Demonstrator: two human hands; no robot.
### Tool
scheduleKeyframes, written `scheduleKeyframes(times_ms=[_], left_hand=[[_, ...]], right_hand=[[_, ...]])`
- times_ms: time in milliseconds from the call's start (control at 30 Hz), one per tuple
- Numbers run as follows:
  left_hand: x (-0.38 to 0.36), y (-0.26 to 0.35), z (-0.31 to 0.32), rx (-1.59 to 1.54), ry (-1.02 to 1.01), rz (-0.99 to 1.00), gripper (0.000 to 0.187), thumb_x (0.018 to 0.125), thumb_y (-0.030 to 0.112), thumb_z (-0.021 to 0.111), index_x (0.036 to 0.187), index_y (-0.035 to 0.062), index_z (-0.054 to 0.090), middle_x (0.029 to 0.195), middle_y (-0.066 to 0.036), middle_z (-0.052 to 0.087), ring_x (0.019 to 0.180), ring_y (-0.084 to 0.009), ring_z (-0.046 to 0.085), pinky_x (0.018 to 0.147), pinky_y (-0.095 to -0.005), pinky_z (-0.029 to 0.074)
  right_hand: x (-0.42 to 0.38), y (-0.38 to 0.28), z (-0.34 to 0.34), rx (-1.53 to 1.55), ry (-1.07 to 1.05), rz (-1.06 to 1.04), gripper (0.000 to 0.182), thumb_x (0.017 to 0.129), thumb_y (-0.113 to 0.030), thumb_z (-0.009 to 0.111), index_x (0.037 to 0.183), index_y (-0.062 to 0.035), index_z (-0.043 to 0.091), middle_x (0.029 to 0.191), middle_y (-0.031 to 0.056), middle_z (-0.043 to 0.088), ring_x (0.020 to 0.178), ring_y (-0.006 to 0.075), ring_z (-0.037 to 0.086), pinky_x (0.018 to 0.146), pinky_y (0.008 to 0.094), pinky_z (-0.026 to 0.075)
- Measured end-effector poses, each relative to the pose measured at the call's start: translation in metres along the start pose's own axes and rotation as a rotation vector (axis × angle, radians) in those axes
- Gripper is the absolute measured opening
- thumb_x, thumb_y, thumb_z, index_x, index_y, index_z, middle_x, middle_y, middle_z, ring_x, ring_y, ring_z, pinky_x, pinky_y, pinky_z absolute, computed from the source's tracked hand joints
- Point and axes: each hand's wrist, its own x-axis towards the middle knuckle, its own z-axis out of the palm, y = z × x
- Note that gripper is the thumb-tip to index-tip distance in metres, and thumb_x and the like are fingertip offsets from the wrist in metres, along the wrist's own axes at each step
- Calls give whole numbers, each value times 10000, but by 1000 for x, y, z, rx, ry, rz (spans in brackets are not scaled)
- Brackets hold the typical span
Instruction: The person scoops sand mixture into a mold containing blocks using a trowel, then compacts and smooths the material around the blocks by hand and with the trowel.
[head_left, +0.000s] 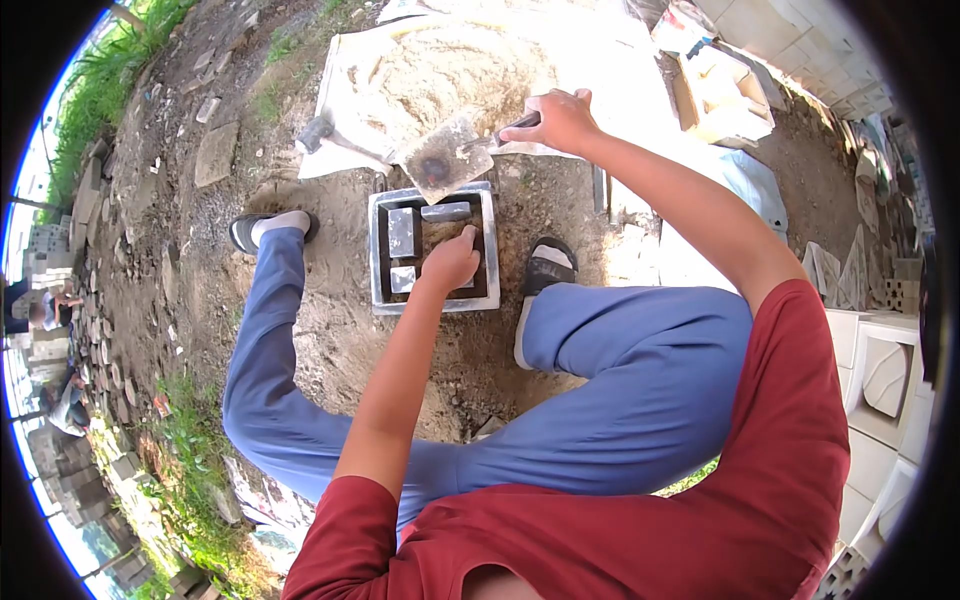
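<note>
Clock positions are taken from the middle of the grey square mould, with twelve toward the top of the view. At nine o'clock, a dark sandal (pixel 243 234) is worn on the left foot, on bare ground. Between ten and eleven, a hammer (pixel 317 133) lies with its handle pointing toward four, at the edge of a white sheet (pixel 615 90).

The mould (pixel 379 255) sits on the soil between the feet. Inside it, one block (pixel 404 233) stands at ten, a smaller-looking one (pixel 402 279) at eight, and a long one (pixel 446 212) lies along the twelve o'clock wall. The left hand (pixel 452 262) is inside the mould's outline, toward four, fingers curled; whether it grips anything cannot be told.

At twelve, beyond the mould, a heap of sand (pixel 430 75) rests on the sheet. The trowel (pixel 440 160) has its blade over the twelve o'clock rim; contact cannot be confirmed. The right hand (pixel 562 122), between one and two, is closed around the trowel's handle. A second sandal (pixel 550 268) is noted at three, and an open box (pixel 735 120) at two.
</note>
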Motion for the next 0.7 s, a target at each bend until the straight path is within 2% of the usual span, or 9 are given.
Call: scheduleKeyframes(times_ms=[133, 233, 300, 367, 433, 500, 633, 700], left_hand=[[6, -6, 4, -9, -21, -2, 499, 974, 197, 528, 1433, 15, 462, 1163, -317, 718, 1150, -524, 646, 1001, -598, 496], [9, -10, 5, -50, -31, 42, 472, 978, 206, 524, 1411, 27, 468, 1146, -314, 723, 1158, -535, 636, 998, -597, 499], [3, -5, 4, 37, -4, 33, 431, 979, 213, 526, 1353, 14, 455, 1098, -316, 728, 1151, -529, 639, 1017, -590, 487], [6, -11, 10, 53, 6, 70, 416, 976, 217, 529, 1325, 8, 445, 1088, -311, 731, 1145, -516, 643, 1055, -585, 468], [8, -12, 9, 66, 21, 104, 402, 972, 220, 531, 1297, 2, 435, 1078, -305, 734, 1139, -503, 648, 1092, -580, 448], [10, -9, 2, 87, -124, 111, 441, 962, 198, 539, 1322, -14, 398, 1158, -324, 697, 1214, -491, 607, 1160, -583, 375], [-10, -1, 5, 184, -61, 184, 374, 955, 187, 545, 1259, -3, 438, 1172, -293, 703, 1215, -465, 617, 1239, -580, 300], [-23, 5, 6, 212, -4, 259, 387, 944, 171, 546, 1276, -5, 453, 1288, -266, 673, 1330, -429, 571, 1280, -562, 259]], right_hand=[[-2, 1, 3, -2, 1, -11, 709, 766, -835, 733, 796, -127, 726, 835, 81, 704, 957, 272, 659, 944, 497, 307], [-3, -1, 5, -6, 24, -18, 711, 763, -836, 733, 805, -127, 730, 840, 82, 704, 945, 273, 660, 944, 496, 307], [-2, 0, 4, -15, 32, -15, 711, 761, -835, 735, 809, -126, 733, 845, 84, 705, 940, 274, 660, 945, 496, 307], [-3, -1, 2, -5, -41, -15, 800, 775, -872, 699, 932, -91, 773, 841, 100, 707, 930, 272, 665, 1016, 551, 305], [-3, -2, 1, -5, -63, -18, 803, 773, -875, 699, 928, -90, 773, 837, 101, 703, 929, 271, 662, 1015, 550, 303], [-2, -3, 1, -9, -78, -22, 806, 771, -877, 699, 924, -90, 773, 833, 102, 698, 928, 270, 659, 1015, 550, 302], [-1, 0, 9, -4, -31, -35, 799, 769, -881, 699, 893, -94, 769, 776, 93, 672, 886, 266, 651, 997, 547, 302], [0, 0, 10, -6, -14, -44, 794, 769, -881, 699, 874, -97, 764, 755, 88, 662, 865, 266, 648, 989, 546, 305]])
